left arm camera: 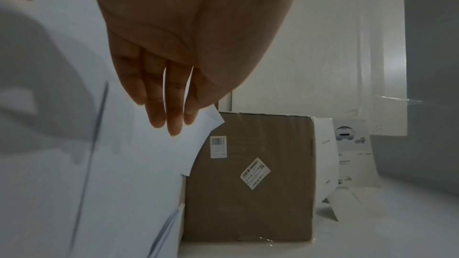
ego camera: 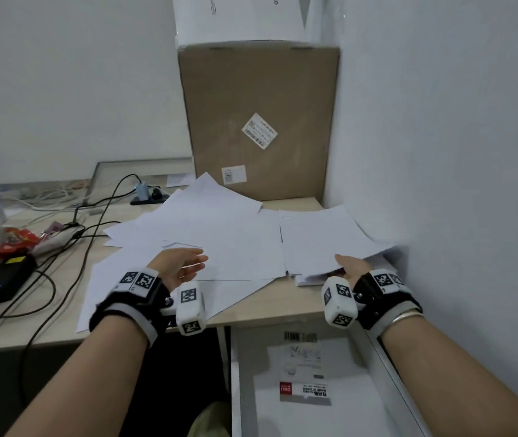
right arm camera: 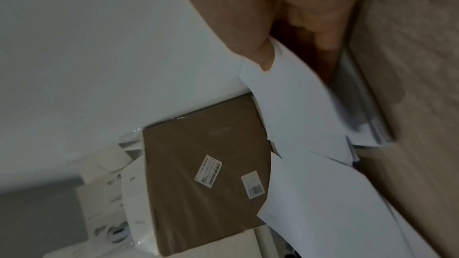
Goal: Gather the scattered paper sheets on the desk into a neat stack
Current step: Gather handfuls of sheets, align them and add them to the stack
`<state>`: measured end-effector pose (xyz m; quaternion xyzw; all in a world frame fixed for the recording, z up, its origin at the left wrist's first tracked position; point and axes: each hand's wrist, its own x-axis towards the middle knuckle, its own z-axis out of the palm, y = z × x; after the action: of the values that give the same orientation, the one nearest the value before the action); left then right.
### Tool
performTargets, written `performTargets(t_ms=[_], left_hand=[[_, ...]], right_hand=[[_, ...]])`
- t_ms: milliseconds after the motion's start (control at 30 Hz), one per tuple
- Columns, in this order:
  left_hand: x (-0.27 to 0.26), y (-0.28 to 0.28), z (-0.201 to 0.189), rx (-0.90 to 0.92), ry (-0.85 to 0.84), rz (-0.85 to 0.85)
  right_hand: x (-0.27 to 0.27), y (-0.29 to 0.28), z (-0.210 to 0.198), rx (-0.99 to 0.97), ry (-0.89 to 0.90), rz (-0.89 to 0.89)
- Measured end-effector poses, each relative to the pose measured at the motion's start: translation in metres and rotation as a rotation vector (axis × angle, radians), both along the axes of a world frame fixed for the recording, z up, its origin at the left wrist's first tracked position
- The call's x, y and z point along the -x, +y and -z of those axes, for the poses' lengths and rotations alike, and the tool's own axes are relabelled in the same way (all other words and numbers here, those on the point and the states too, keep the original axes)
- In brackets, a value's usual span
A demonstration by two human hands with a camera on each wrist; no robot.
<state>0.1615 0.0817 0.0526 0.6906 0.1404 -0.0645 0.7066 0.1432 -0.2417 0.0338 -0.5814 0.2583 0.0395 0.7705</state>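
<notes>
Sheets (ego camera: 220, 234) sprawl over the desk (ego camera: 261, 307) at centre; box (ego camera: 257, 121) above. Left hand (ego camera: 179, 263) wide; right hand (ego camera: 350, 268) pinches a pile (ego camera: 324, 244).

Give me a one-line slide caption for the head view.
Right hand grips a bundle of sheets by the wall; open left hand hovers over scattered paper sheets on the desk.

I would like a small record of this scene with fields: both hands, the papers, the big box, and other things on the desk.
left hand: open, fingers straight, over the scattered sheets
right hand: grip on a bundle of sheets, thumb on top
cardboard box: upright behind the papers, two labels
desk: black cables and red packet at left
</notes>
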Motion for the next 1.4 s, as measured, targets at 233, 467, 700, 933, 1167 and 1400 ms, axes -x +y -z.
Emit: performTargets(t_ms=[233,467,700,933,1167,1400], left_hand=[[0.008,0.018,0.014,-0.051,0.055,-0.065],[-0.011,0.047,0.025,-0.113,0.016,-0.277],[-0.021,0.09,0.031,-0.438,0.058,-0.337],[-0.037,0.125,0.049,-0.743,0.245,-0.344],[-0.049,0.113,0.035,-0.782,0.348,-0.265],[-0.069,0.098,0.032,-0.54,0.265,-0.272]], right_hand=[[0.011,-0.01,0.0,0.1,0.141,-0.154],[-0.008,0.05,-0.017,0.35,-0.066,-0.416],[-0.057,0.118,-0.034,0.838,-0.066,-0.682],[-0.089,0.133,-0.009,1.235,0.046,-0.85],[-0.107,0.134,0.007,1.387,0.095,-1.044],[-0.112,0.14,0.014,1.372,0.098,-1.074]])
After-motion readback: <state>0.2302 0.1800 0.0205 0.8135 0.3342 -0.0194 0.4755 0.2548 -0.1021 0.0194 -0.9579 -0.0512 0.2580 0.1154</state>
